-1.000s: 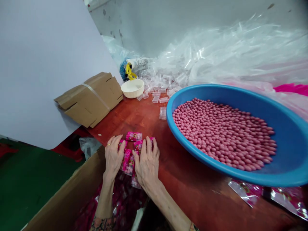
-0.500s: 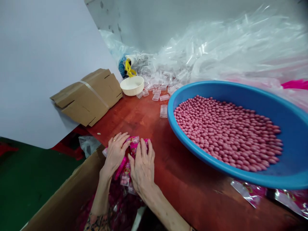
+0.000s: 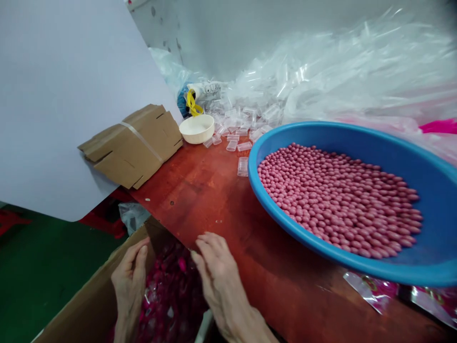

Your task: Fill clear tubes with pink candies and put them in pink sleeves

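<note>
My left hand (image 3: 130, 276) is over the left side of an open cardboard box (image 3: 84, 302), fingers loosely bent and holding nothing. Inside the box lies a heap of small pink packets (image 3: 171, 290), partly in shadow. At the red table's (image 3: 214, 186) near edge, to the right of the box opening, is my right hand (image 3: 221, 271). Its fingers are slightly curved, with nothing visible in them. A big blue basin (image 3: 282, 221) stands on the table to the right, holding many pink oval balls (image 3: 339, 200).
Flattened cardboard boxes (image 3: 132, 147), bound with a strap, lie at the table's left edge. Behind are a white bowl (image 3: 197, 129), loose clear plastic tubes (image 3: 243, 126) and a pile of clear plastic bags (image 3: 342, 71). Shiny pink packets (image 3: 374, 290) lie below the basin.
The pink packets under both hands have left the table edge; pink packets show in the box below. My hands have moved apart and nearer, the left over the box.
</note>
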`<action>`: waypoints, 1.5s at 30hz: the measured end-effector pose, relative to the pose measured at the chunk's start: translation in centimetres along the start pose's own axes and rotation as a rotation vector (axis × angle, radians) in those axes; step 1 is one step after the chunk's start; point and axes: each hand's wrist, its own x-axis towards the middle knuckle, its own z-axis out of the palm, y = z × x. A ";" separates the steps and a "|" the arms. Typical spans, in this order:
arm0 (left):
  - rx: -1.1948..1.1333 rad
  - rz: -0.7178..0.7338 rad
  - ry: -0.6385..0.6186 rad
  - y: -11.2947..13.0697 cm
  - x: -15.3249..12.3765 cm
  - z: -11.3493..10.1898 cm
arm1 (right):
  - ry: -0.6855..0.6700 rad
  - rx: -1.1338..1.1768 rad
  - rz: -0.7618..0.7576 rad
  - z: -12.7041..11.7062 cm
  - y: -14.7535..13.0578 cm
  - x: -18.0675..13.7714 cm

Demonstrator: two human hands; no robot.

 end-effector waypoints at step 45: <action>-0.750 -0.226 -1.022 18.2 -0.8 3.9 | 0.385 -0.412 0.045 -8.1 0.8 -4.1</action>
